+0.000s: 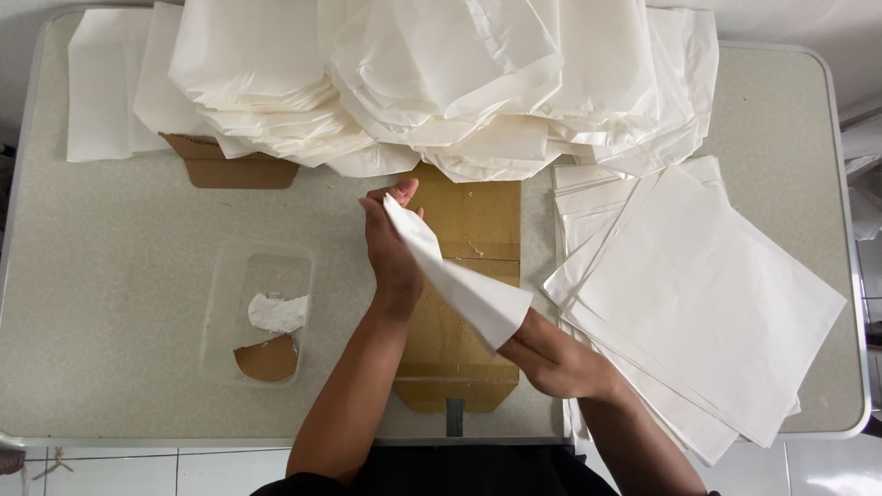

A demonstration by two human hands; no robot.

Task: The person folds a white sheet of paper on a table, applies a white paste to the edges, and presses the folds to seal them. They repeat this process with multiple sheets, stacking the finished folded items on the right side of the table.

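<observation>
I am looking down at a speckled grey tabletop (110,276) with a metal rim. My left hand (390,243) and my right hand (551,358) hold one folded sheet of thin white paper (459,285) between them, lifted above a flat brown cardboard piece (469,220) that lies at the middle of the tabletop and reaches to its near edge. My left hand pinches the sheet's upper end with fingers closed around it; my right hand grips the lower end, fingers curled shut on the paper. Along the far edge lies a large heap of folded white paper pieces (441,73), overlapping one another. Toward the right edge sits a fanned stack of flat square white paper sheets (707,294). Near the left side stands a clear shallow plastic tray (262,317) holding a small white scrap and a brown cardboard scrap.
</observation>
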